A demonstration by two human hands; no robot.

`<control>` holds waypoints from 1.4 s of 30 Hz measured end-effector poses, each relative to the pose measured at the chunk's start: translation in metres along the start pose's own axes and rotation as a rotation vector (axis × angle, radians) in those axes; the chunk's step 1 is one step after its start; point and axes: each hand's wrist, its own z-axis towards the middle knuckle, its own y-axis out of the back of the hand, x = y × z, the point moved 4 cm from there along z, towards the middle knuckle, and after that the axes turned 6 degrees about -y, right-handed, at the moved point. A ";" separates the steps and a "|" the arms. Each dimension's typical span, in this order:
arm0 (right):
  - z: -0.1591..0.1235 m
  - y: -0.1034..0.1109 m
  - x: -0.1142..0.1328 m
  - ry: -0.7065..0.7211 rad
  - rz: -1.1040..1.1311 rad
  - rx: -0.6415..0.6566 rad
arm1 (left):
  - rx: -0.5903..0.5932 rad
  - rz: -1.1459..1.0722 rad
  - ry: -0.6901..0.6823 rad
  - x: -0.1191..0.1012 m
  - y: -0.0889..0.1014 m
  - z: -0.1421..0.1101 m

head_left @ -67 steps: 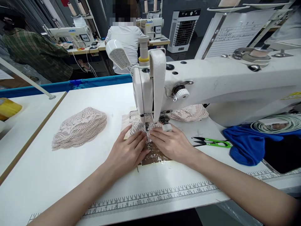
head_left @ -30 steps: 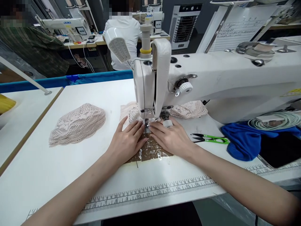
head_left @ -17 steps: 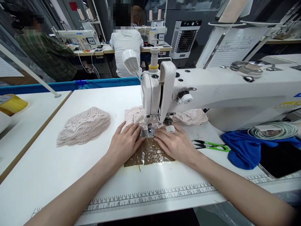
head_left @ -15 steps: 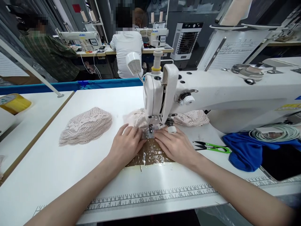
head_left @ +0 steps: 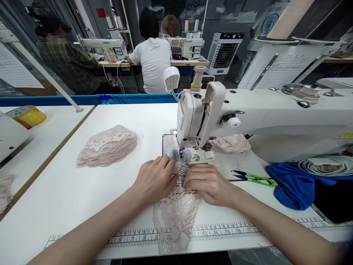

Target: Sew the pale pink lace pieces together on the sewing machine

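Lace piece (head_left: pixel 176 211): just in front of sewing-machine head (head_left: pixel 190 117), not under it | we see left hand (head_left: pixel 157 178), right hand (head_left: pixel 211 184) pinching its gathered upper end | lace stack (head_left: pixel 107 147) left of head, untouched; lace pile (head_left: pixel 231 144) right; which is finished, we cannot tell

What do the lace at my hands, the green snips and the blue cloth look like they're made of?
Lace: thin textile, perhaps slightly shiny, going by its holes and pale highlights; fibre unclear.
Snips: smooth green handle, perhaps plastic or painted metal; the slim, dark blades look like metal.
Blue cloth: soft, matte fabric, judging by its rounded folds and lack of shine; fibre also unclear.
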 end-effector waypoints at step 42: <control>0.002 0.003 -0.009 -0.740 0.394 -0.074 | 0.216 -1.276 0.518 -0.002 -0.007 -0.002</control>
